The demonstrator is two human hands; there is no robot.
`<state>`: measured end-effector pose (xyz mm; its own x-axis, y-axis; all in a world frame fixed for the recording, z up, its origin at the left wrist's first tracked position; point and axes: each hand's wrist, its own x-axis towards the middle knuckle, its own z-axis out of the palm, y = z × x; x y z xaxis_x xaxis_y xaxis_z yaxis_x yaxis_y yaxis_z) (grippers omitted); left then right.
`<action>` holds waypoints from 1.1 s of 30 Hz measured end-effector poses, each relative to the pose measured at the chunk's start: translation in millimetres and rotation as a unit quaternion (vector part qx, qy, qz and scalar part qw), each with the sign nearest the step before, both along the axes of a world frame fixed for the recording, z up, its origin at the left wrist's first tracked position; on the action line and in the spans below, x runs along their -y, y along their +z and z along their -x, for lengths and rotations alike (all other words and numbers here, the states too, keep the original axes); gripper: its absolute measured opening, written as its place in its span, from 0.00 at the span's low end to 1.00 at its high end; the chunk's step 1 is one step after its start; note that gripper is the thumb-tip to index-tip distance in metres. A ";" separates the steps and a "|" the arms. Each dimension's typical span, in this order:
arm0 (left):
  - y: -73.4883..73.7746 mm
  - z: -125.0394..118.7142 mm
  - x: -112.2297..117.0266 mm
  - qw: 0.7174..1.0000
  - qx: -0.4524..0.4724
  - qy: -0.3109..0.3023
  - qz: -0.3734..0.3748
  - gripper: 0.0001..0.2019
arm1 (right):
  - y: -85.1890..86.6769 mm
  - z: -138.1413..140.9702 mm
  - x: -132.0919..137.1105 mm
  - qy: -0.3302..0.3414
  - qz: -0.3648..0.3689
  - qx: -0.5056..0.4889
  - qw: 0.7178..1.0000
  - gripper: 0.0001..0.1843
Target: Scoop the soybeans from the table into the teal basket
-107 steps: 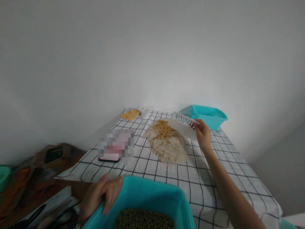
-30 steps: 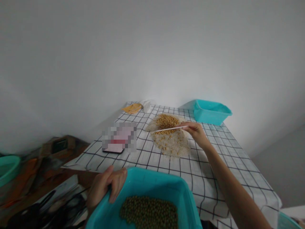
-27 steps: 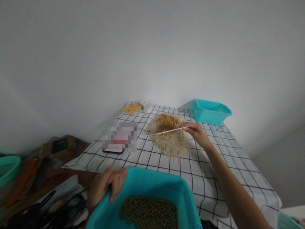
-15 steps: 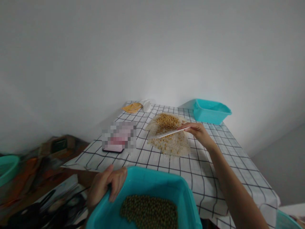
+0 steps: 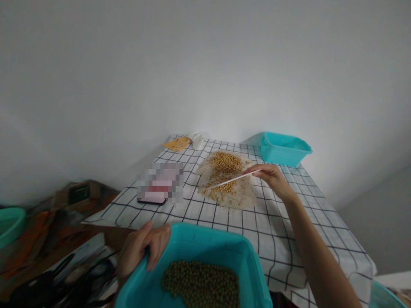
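My left hand (image 5: 146, 247) is closed over the left rim of a teal plastic basin (image 5: 212, 234). Dark green round beans or peas (image 5: 204, 282) lie in a layer on the basin's floor. Over the table, my right hand (image 5: 268, 174) pinches the right end of a thin, flat white strip or card (image 5: 233, 179), seen nearly edge-on. The strip slants down to the left across a spread of yellow soybeans (image 5: 225, 161) and fine pale grains (image 5: 237, 200). Whether its lower edge touches the grains I cannot tell.
A checked cloth (image 5: 272, 231) covers the table. Another teal basin (image 5: 285, 149) stands at the back right. A phone (image 5: 157, 184), partly pixelated, lies at left. A yellow cloth or bag (image 5: 177, 143) and a white crumpled bag (image 5: 196, 140) rest at the back left.
My right hand has shifted slightly to the right with the white strip, which now looks thinner and more edge-on. My left hand and the basin of green beans have stayed put.
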<state>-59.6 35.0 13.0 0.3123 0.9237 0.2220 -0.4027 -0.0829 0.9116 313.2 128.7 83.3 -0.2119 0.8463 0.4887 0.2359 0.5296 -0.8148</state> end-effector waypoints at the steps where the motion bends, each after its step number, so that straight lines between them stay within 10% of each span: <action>1: -0.9 0.3 0.1 1.000 0.002 0.001 0.004 0.33 | -1.6 0.4 -1.1 -0.013 -0.008 -0.005 1.000 0.09; 15: 2.5 -1.3 -0.9 0.999 -0.019 -0.013 -0.040 0.35 | -10.2 35.4 -9.6 0.122 -0.010 -0.001 0.992 0.10; 27: -2.7 -11.9 0.2 0.998 0.033 0.042 -0.032 0.36 | 14.3 -14.1 15.1 -0.197 -0.081 -0.291 0.933 0.09; 33: -6.4 -13.2 -0.3 0.997 0.047 0.054 -0.017 0.37 | -1.5 -9.3 53.2 -0.169 0.109 -0.220 0.955 0.10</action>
<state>-46.4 35.2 6.7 0.1872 0.9426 0.2766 -0.4723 -0.1606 0.8667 322.5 75.5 81.7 0.2764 0.9218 0.2717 -0.0262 0.2898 -0.9567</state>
